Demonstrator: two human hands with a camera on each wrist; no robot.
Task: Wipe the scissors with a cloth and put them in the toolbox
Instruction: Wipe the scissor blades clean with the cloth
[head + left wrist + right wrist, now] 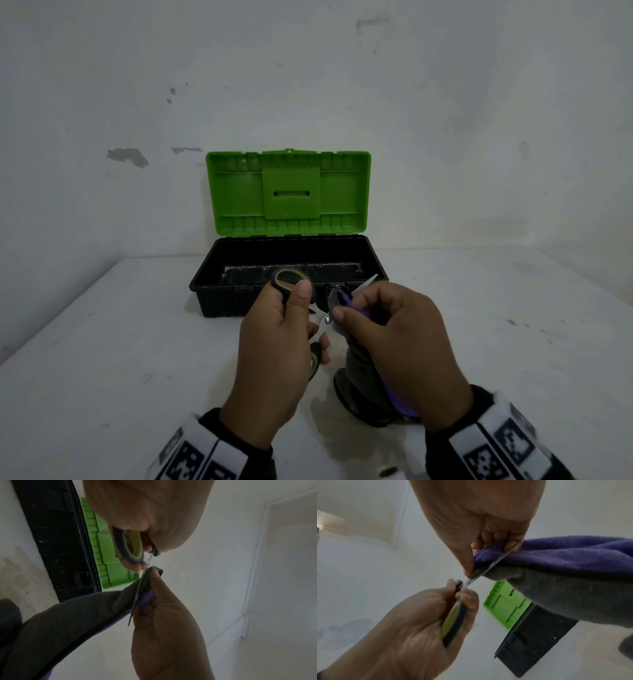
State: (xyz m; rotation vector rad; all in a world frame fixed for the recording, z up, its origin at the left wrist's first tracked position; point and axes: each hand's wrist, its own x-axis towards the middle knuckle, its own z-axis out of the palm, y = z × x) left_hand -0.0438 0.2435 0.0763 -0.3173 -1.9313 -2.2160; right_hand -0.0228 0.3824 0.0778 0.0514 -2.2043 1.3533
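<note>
The scissors [324, 322] have black-and-green handles and steel blades spread apart. My left hand [284, 329] grips both handles [135, 547], just in front of the toolbox. My right hand [394, 329] pinches a purple and grey cloth [363, 377] around one blade [489, 566] near the pivot. The blade tip [371, 279] pokes out past the fingers. The cloth [565, 566] hangs down from my right hand to the table. The toolbox [219, 287] is black with a green lid [287, 192] standing open against the wall. Its inside looks bare.
The white table [120, 342] runs left and right of the toolbox, with a white wall close behind it. Both wrists wear bands with black-and-white markers [507, 448].
</note>
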